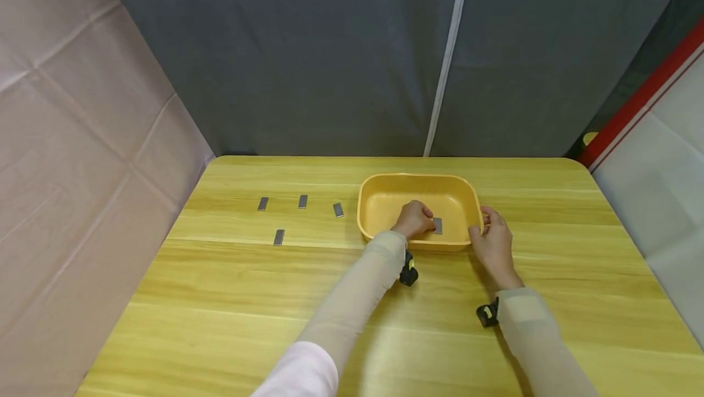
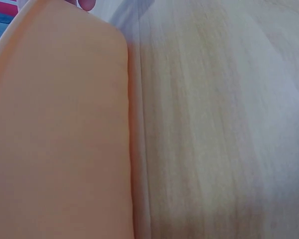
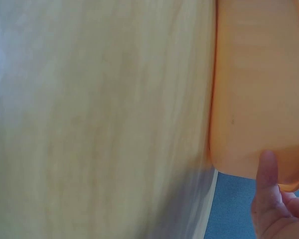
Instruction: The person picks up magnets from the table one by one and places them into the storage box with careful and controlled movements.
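Over the inside of a yellow-orange plastic basin point(image 1: 390, 244) reaches my left hand point(image 1: 414, 220). Its curled fingertips pinch the left edge of a small grey rectangular plate point(image 1: 438, 226). At the basin's right end, my right hand point(image 1: 493, 239) grips the rim. In the right wrist view, the right thumb point(image 3: 267, 172) presses the basin's outer wall point(image 3: 259, 99), with other fingers behind the rim. The left wrist view shows the basin's front wall point(image 2: 65, 119) and a fingertip point(image 2: 87, 4) of the right hand at its far end.
Left of the basin, several similar grey plates lie apart on the wood-grain table point(image 1: 220, 299), one of them a plate point(image 1: 279, 237) nearest the front. A dark grey curtain point(image 1: 308, 61) hangs behind the table. Light panels stand at both sides.
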Action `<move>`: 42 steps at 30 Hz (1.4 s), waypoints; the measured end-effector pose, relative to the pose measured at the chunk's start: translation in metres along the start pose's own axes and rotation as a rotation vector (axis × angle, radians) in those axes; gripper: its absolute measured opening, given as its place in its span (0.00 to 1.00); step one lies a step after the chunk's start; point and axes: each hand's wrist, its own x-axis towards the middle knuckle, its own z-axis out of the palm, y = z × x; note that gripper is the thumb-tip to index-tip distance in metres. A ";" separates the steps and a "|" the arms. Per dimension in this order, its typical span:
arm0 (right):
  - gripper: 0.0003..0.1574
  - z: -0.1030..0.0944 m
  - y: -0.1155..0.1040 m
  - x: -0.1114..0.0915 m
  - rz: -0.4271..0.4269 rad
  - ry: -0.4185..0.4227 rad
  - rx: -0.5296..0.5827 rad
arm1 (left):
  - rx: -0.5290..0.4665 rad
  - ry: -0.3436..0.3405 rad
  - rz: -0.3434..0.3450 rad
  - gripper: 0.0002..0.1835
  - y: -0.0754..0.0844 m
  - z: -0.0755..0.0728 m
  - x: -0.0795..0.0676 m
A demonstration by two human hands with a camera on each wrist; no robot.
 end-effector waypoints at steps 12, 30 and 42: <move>0.27 0.000 0.000 0.000 0.004 -0.006 0.003 | 0.001 -0.014 -0.002 0.10 0.000 -0.002 0.000; 0.27 -0.001 0.001 0.001 -0.009 -0.010 -0.003 | -0.128 -0.152 0.000 0.13 -0.004 -0.012 0.000; 0.26 -0.001 0.001 0.001 -0.001 -0.013 0.001 | -0.231 -0.085 0.027 0.10 -0.009 -0.017 0.002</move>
